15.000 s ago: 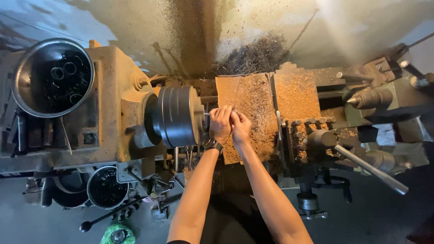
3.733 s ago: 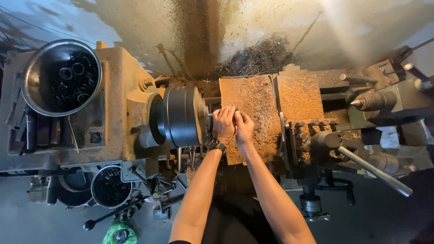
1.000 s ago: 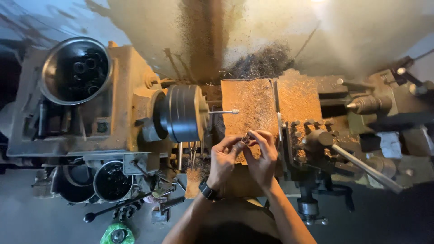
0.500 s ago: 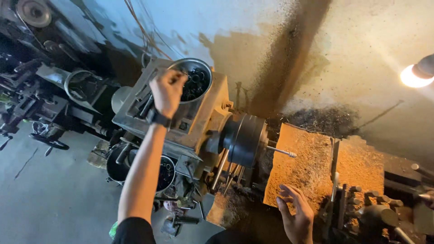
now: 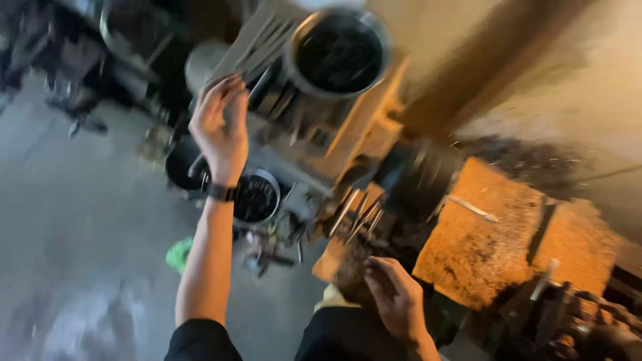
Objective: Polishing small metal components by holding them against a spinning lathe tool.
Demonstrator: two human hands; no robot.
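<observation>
A person stands over a grimy metal lathe (image 5: 314, 134), seen from above in a blurred view, both bare arms out across the machine. At far left, grey floor (image 5: 73, 254) and a scrap of green (image 5: 178, 255) lie below the raised arm. The left hand (image 5: 221, 130) reaches up to the headstock end, fingers (image 5: 231, 90) spread apart and touching the grey levers (image 5: 264, 77) beside a round black tin (image 5: 340, 52) that sits on top of the machine; a dark watch band (image 5: 221, 192) circles that wrist. The hand closes on nothing that can be made out. Just below the wrist, a 2nd round container (image 5: 256, 198) hangs at the machine's front, dark inside.

Moving right, a cluster of thin metal handles (image 5: 358, 212) juts from the front of the lathe. The right hand (image 5: 396, 301) hovers low beside them, near the person's dark clothing, fingers loosely curled; whether it pinches anything is too blurred to tell. Beyond it, the dark chuck (image 5: 421, 177) holds a slim metal rod (image 5: 471, 208) that sticks out to the right over the orange, chip-strewn carriage cover (image 5: 481, 247). A heap of dark swarf (image 5: 528, 160) lies against the wall behind.
</observation>
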